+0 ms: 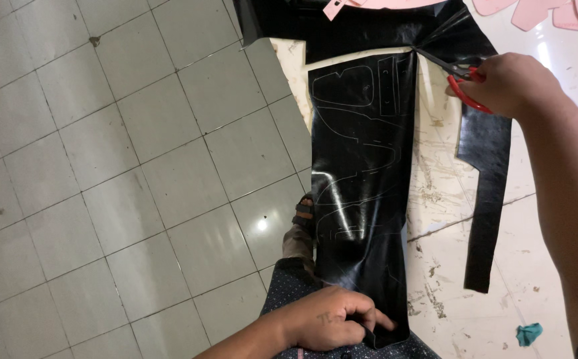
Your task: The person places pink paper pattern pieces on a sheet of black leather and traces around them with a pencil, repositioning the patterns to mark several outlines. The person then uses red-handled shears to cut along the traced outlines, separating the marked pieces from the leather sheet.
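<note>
At upper right of the frame, the right hand [512,83] is clenched through the red loops of a pair of scissors [460,78], blades pointing left into the black sheet [362,179]. The tips sit at the end of a long cut, just where the strip meets the uncut material along the top edge.

At bottom centre, the left hand [329,319] pinches the strip's lower end, fingers curled tight, holding it taut over the table edge [289,60].

Judgement: steady tension from the lower hand should keep the blades tracking the pale traced outlines; slack would let the glossy sheet buckle and the cut wander.

A narrower black offcut [488,199] hangs at right on the scuffed white table. Pink cut shapes [542,10] lie along the top edge. A small teal scrap [528,332] sits lower right. No packages or signs visible.
</note>
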